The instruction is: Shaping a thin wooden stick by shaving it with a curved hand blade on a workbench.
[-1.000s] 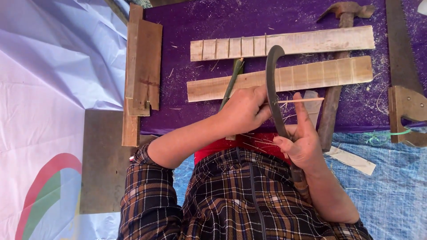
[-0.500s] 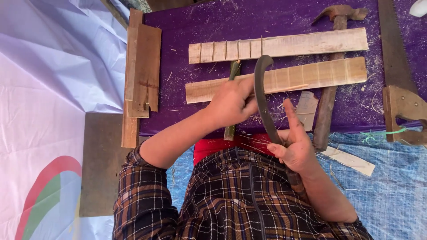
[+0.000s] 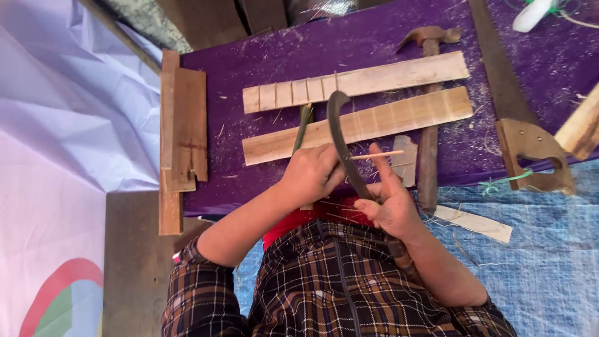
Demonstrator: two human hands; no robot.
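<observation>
Dark plaid shirt (thin pale checks), sleeves pushed up, bare forearms

Head camera looks steeply down, close over the purple mat (image 3: 262, 68).

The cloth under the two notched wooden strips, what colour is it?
Purple cloth, seen best in the head view.

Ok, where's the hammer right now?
In the head view the hammer lies on the purple cloth at upper right, its handle running under the two notched wooden slats, just right of the right hand.
</observation>
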